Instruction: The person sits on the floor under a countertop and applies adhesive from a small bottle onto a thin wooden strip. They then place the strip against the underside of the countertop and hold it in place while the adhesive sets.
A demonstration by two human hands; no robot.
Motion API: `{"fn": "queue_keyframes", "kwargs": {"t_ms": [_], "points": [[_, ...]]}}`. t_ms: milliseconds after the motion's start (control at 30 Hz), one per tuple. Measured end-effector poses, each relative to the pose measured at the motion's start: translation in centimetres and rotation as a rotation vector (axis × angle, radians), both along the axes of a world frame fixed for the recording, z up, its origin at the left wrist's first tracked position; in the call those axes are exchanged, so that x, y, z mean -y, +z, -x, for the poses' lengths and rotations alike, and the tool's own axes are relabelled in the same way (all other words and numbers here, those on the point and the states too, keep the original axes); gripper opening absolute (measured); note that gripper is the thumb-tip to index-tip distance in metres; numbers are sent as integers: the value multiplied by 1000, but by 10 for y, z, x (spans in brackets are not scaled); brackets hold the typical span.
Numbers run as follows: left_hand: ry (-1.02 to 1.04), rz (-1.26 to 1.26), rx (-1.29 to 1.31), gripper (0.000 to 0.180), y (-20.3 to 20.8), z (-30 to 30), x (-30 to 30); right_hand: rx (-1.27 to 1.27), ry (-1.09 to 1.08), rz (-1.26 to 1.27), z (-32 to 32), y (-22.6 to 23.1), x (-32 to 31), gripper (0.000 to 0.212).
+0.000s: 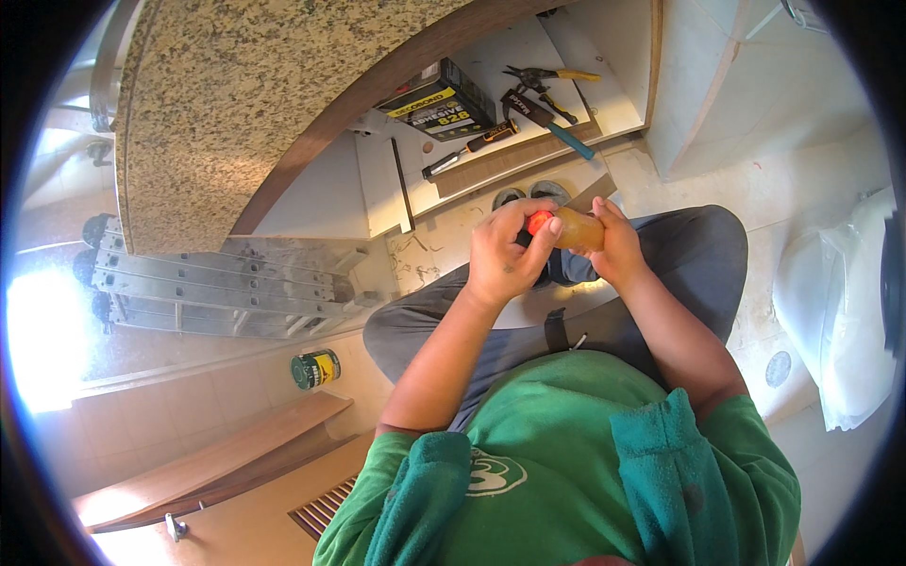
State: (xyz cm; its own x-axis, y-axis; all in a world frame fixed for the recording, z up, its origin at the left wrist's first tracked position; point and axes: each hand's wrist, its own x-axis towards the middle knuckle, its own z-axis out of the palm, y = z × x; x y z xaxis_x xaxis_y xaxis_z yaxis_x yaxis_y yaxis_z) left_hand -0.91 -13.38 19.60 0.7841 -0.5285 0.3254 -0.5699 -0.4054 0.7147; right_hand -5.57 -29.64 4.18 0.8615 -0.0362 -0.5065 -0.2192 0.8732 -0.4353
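Above my lap I hold a small amber bottle [579, 232] with a red cap [539, 223], tilted onto its side. The fingers and thumb of my left hand [503, 255] are closed around the red cap. My right hand [618, 247] wraps round the bottle's body at the other end. A brown strip [595, 192] shows just beyond my right hand; its lower part is hidden behind the hands and bottle. Below the hands a pale flat piece [557, 304] lies across my lap, partly covered by my arms.
An open cabinet ahead holds a black-and-yellow adhesive tin [453, 102], a chisel [472, 148], a hammer [547, 123] and yellow-handled snips [557, 75]. A granite counter [236, 94] overhangs it. A ladder [217, 283] and small green can [315, 369] are left, a plastic bag [835, 311] right.
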Motion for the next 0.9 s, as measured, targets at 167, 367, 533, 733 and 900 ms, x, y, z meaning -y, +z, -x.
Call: {"fn": "queue_keyframes", "kwargs": {"t_ms": [167, 367, 533, 733, 900], "points": [[133, 217, -113, 20, -25, 8, 8, 3, -57, 21, 1, -2, -3, 23], [109, 420, -572, 31, -21, 5, 13, 56, -65, -9, 1, -22, 3, 19], [78, 493, -582, 33, -12, 5, 10, -25, -102, -51, 0, 2, -1, 19], [-72, 417, -606, 30, -8, 12, -6, -15, -100, -86, -2, -3, -1, 26], [-183, 401, -588, 37, -18, 12, -6, 29, -57, -74, 0, -12, 1, 27]]}}
